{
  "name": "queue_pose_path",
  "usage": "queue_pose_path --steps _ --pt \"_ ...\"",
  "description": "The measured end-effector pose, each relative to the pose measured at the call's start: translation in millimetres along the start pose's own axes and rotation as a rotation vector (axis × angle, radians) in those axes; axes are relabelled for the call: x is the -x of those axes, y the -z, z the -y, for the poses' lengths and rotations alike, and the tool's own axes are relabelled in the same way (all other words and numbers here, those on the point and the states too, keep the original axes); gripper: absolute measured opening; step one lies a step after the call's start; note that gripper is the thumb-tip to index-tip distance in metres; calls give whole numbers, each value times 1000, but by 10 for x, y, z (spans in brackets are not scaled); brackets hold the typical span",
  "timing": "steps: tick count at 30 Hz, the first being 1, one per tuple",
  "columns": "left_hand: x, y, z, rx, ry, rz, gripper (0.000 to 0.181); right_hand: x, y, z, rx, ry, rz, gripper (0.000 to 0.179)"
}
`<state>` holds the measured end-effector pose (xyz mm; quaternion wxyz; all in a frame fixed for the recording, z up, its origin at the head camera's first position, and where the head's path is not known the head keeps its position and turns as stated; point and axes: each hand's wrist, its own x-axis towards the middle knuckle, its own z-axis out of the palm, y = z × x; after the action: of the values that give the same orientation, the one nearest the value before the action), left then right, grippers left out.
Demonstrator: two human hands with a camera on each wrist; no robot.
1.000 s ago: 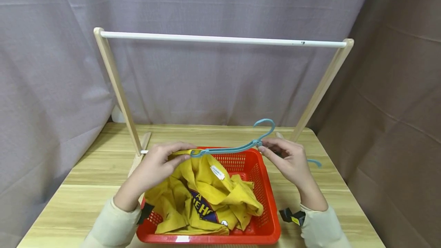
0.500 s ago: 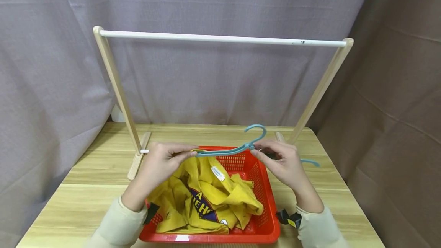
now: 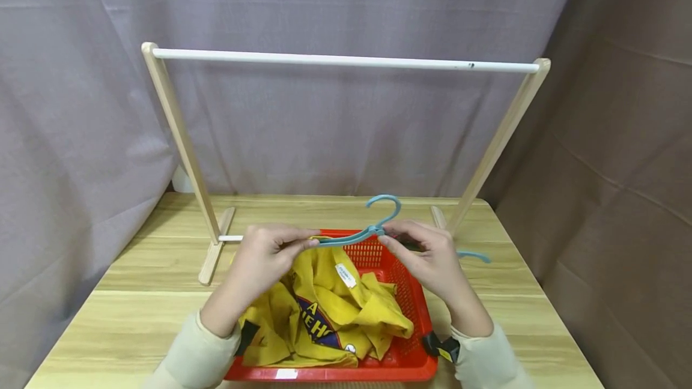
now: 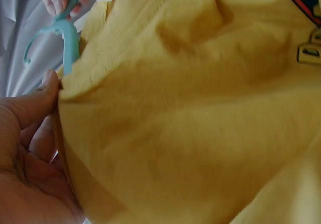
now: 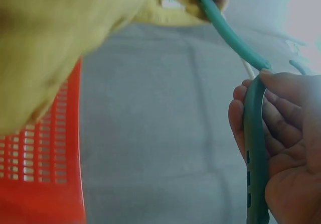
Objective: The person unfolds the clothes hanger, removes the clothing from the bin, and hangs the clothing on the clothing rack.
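Observation:
A blue-green plastic clothes hanger (image 3: pixel 348 239) is held just over the basket, its hook upward. My right hand (image 3: pixel 427 257) grips it beside the base of the hook; one hanger arm sticks out past that hand to the right. With thumb and fingers, my left hand (image 3: pixel 273 254) pinches the edge of a yellow shirt (image 3: pixel 330 287). The hanger's other arm runs into the shirt at these fingers, its tip hidden in the cloth, as the left wrist view shows too. The shirt bears a dark blue printed patch and a white label, and most of it lies crumpled in the basket.
The red plastic basket (image 3: pixel 421 317) with slotted walls stands at the front of the wooden table (image 3: pixel 130 311). Behind it rises a wooden rack with a white top rail (image 3: pixel 346 60). Grey curtains (image 3: pixel 346 137) hang behind and at both sides.
My right hand has moved left with the hanger, and more of the hanger's arm has gone into the shirt. My left hand has shifted slightly right, still pinching the cloth.

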<state>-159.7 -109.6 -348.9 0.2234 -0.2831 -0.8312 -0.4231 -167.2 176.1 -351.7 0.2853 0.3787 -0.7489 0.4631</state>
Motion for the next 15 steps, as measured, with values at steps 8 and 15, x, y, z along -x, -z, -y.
queue_pose_path --steps 8,15 --pt "-35 -91 -78 -34 -23 -12 14 -39 -171 9 -49 24 38 28" --pt "-60 -107 -91 -23 -8 -33 12 -50 -240 -75 -46 -16 58 25"
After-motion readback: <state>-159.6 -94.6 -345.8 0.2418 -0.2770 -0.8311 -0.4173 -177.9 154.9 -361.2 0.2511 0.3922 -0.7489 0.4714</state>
